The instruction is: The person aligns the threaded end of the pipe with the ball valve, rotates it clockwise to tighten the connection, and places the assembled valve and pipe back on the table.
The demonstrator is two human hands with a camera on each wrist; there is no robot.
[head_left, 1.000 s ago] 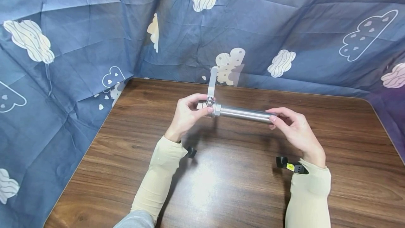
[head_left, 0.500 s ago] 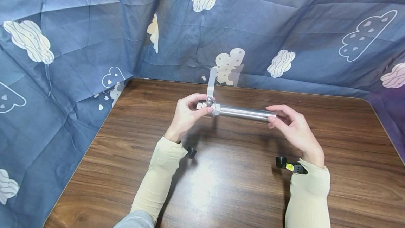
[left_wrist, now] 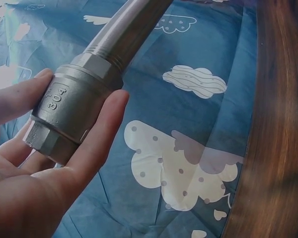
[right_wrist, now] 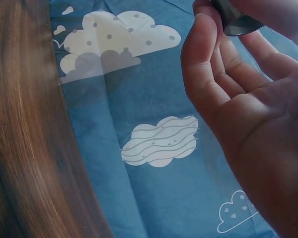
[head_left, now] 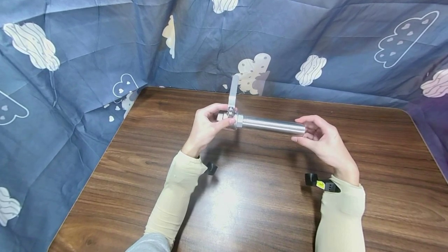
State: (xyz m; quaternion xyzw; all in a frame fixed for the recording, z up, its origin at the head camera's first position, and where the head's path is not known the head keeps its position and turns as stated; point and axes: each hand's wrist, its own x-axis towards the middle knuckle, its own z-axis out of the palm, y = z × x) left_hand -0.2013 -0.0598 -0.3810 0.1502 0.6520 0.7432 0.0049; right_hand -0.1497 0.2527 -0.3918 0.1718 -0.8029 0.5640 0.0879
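My left hand (head_left: 208, 125) grips a silver ball valve (left_wrist: 72, 101) by its body, thumb on one side and fingers on the other. The valve's flat lever handle (head_left: 233, 90) points away toward the back. A shiny steel pipe (head_left: 273, 125) runs right from the valve's hex end, and threads show at the joint in the left wrist view. Both are held above the table. My right hand (head_left: 327, 141) has its fingers curled round the pipe's free end, thumb below and index finger above. The right wrist view shows the pipe's open end (right_wrist: 241, 25) among those fingers.
The brown wood-grain table (head_left: 262, 205) lies beneath the hands. A blue cloth (head_left: 196, 42) with cloud prints hangs behind its back edge and along the left. Black wrist cameras, such as the right one (head_left: 311, 179), stick out below the hands.
My right thumb has slid from the pipe's front face down to its underside, baring more of the pipe's end. The left hand and valve have stayed almost still.
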